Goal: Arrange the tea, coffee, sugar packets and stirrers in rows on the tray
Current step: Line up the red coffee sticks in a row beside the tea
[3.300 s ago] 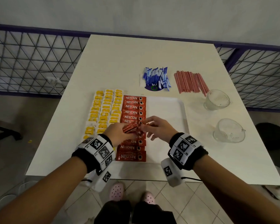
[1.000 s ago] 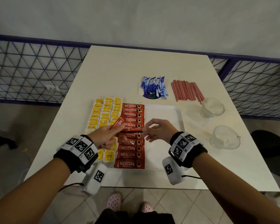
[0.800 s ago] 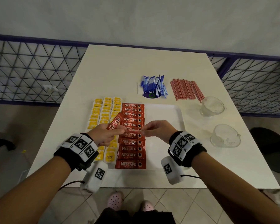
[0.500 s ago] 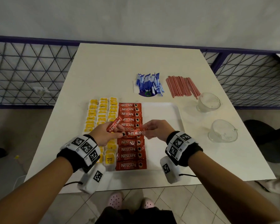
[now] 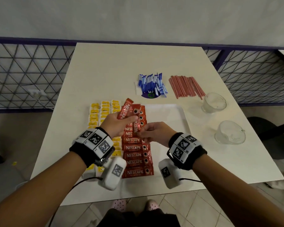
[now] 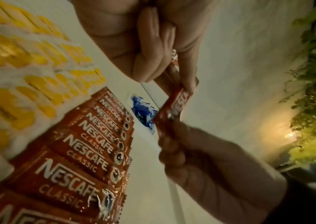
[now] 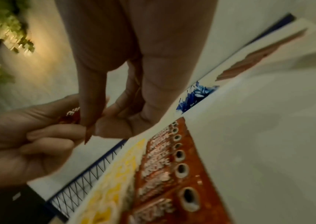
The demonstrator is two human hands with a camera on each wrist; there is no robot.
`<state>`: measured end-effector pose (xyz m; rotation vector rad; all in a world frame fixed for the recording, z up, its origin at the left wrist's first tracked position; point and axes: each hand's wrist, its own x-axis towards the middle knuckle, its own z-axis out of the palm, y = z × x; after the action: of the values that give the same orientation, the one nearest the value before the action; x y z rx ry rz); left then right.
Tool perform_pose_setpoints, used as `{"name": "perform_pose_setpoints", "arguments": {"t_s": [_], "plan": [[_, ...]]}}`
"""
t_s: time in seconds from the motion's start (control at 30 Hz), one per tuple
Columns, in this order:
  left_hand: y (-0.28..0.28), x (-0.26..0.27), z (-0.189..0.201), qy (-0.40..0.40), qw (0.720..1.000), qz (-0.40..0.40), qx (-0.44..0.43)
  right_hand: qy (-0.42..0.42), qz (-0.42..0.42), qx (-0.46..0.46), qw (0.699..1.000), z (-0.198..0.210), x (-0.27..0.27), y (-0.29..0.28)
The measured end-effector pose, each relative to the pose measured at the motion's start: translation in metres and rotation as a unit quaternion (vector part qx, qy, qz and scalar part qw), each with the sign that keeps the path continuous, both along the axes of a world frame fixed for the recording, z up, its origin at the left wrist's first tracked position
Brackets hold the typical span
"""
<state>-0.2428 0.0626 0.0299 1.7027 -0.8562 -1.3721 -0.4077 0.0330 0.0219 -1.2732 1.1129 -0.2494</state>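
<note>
My left hand (image 5: 129,119) is raised above the white tray (image 5: 170,115) and grips a few red coffee packets (image 5: 126,110) fanned upward. My right hand (image 5: 142,131) pinches the lower end of one upright packet (image 5: 137,123) from that bunch. The left wrist view shows both hands on this packet (image 6: 174,109), left fingers (image 6: 153,45) at its top. On the tray lie a column of coffee packets (image 5: 138,154) and, to its left, columns of yellow tea packets (image 5: 103,112). Blue sugar packets (image 5: 152,86) and red stirrers (image 5: 185,86) lie on the table beyond the tray.
Two clear glass cups (image 5: 214,102) (image 5: 229,134) stand on the table to the right of the tray. A blue mesh railing (image 5: 23,76) runs behind and beside the table. The tray's right half (image 5: 167,128) is bare white.
Both hands have lifted off the coffee column. The left hand's packets have turned from flat to upright, and the right hand now pinches one from below.
</note>
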Motion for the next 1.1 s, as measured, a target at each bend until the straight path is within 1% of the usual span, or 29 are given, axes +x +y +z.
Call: {"name": "perform_pose_setpoints", "arguments": {"t_s": [0.07,0.17,0.2,0.27,0.33,0.4,0.47,0.53,0.6,0.67,0.8,1.0,1.1], "plan": [[-0.003,-0.006,0.001,-0.029,0.999,-0.027,0.0,-0.042,-0.019,0.021,0.999,0.001,0.006,-0.001],[-0.002,-0.002,-0.003,-0.109,0.991,-0.074,-0.025,-0.015,-0.009,-0.004,1.0,0.002,0.007,-0.003],[-0.001,0.0,-0.004,-0.139,0.985,-0.098,-0.03,-0.007,-0.02,-0.017,1.0,0.0,0.004,-0.006],[0.0,0.004,-0.008,-0.188,0.971,-0.145,-0.016,-0.016,-0.065,-0.026,0.997,-0.001,-0.002,-0.011],[0.0,0.004,-0.013,-0.217,0.958,-0.186,0.002,-0.028,-0.077,-0.034,0.996,-0.002,-0.008,-0.015],[0.0,0.003,-0.016,-0.236,0.947,-0.218,0.005,0.03,-0.044,-0.059,0.997,-0.005,-0.013,-0.017],[-0.001,0.003,-0.018,-0.243,0.943,-0.225,-0.001,0.102,-0.011,-0.082,0.991,-0.013,-0.016,-0.02],[-0.001,0.005,-0.023,-0.255,0.941,-0.224,-0.004,0.132,0.001,-0.075,0.988,-0.024,-0.019,-0.023],[-0.002,0.009,-0.028,-0.261,0.941,-0.216,-0.001,0.127,-0.012,-0.054,0.99,-0.032,-0.021,-0.024],[-0.003,0.012,-0.032,-0.27,0.94,-0.206,-0.006,0.105,-0.035,-0.029,0.993,-0.038,-0.022,-0.025],[-0.007,0.016,-0.035,-0.327,0.922,-0.207,-0.024,0.076,-0.064,0.002,0.995,-0.04,-0.019,-0.031],[-0.011,0.015,-0.037,-0.374,0.897,-0.235,-0.021,0.072,-0.059,0.019,0.996,-0.043,-0.014,-0.035],[-0.011,0.014,-0.038,-0.39,0.886,-0.25,-0.015,0.074,-0.055,0.01,0.996,-0.044,-0.013,-0.035]]}}
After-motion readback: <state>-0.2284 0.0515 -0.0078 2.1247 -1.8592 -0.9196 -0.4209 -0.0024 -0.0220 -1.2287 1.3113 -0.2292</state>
